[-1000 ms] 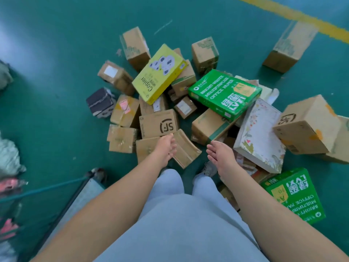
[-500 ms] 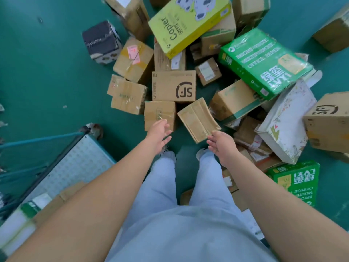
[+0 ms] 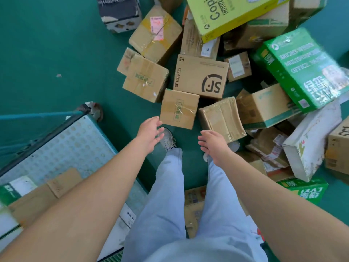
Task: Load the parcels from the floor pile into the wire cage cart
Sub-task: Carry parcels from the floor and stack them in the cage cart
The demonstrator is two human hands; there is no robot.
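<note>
Fingers spread and empty on both sides: the left hand [image 3: 149, 134] reaches out with fingertips just at the near corner of the small taped box [image 3: 179, 109], the right hand [image 3: 212, 143] hovers loose just beside it, near the tilted carton [image 3: 221, 118]. Beyond the taped box sits the SF Express box [image 3: 201, 76]; to its left, the wire cage cart [image 3: 62, 146] holds flat cardboard.

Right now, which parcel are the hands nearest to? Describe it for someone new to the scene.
Find the big SF Express box mid-pile. Just below it, nearest the left hand, lies a small square brown box. Unlike its neighbours, it has clear tape over a green stamp.
</note>
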